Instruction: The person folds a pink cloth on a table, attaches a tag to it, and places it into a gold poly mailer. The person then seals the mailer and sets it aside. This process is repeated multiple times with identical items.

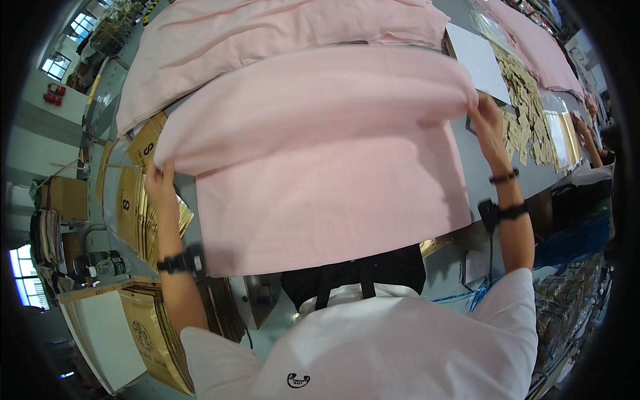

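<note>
A pink piece of fabric (327,207) lies across the grey table in front of me, its near edge reaching the table's front edge. Its far part is raised in a wide, motion-blurred fold held up between my hands. My left hand (160,183) pinches the fold's left corner. At the other end, my right hand (487,120) grips the right corner, fingers closed on the cloth. Beyond the fold, a pile of more pink fabric (280,30) covers the far side of the table.
Gold packaging bags (137,207) stand left of the fabric, with more gold bags (157,333) in a box below. At right lie a white board (477,63), many small brown tags (527,107), and further pink cloth (533,43). Another person's hand (583,130) shows at far right.
</note>
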{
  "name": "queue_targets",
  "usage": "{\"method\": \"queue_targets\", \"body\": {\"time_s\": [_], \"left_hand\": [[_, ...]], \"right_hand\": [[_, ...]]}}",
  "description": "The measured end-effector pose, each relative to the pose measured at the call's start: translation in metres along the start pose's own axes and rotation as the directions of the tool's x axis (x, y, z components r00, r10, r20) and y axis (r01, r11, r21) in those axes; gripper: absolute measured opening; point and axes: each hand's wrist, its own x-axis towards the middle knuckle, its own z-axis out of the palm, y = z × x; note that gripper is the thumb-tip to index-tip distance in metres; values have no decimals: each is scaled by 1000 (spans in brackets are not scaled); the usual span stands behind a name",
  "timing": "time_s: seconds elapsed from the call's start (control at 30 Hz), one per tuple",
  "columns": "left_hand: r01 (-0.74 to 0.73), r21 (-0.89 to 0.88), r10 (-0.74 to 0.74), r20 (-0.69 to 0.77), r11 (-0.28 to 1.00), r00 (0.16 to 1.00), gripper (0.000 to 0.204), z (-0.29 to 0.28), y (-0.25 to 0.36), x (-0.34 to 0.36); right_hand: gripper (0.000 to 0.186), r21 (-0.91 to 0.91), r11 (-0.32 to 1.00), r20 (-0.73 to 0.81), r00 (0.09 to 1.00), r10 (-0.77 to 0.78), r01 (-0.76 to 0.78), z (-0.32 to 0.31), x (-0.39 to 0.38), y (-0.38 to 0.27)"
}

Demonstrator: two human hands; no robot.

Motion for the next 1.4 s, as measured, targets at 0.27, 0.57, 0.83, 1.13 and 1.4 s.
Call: {"method": "queue_targets", "body": {"time_s": [0.27, 0.57, 0.83, 1.13, 1.4], "left_hand": [[-179, 601, 63, 209, 779, 976, 20, -56, -26, -45], [-259, 595, 37, 358, 761, 933, 39, 4, -35, -3], [-106, 560, 53, 109, 822, 993, 28, 57, -12, 72], [-258, 141, 240, 132, 956, 962, 25, -16, 38, -64], [-69, 570, -81, 234, 819, 969, 53, -55, 7, -174]], "right_hand": [[16, -479, 871, 81, 982, 171, -112, -27, -55, 27], [42, -587, 798, 232, 973, 6, 135, 27, 5, 51], [45, -579, 815, -196, 973, -126, -11, 49, 89, 21], [17, -491, 861, -120, 968, -218, 133, 8, -72, -43], [19, -644, 739, 370, 926, 75, 198, -15, -145, -59]]}}
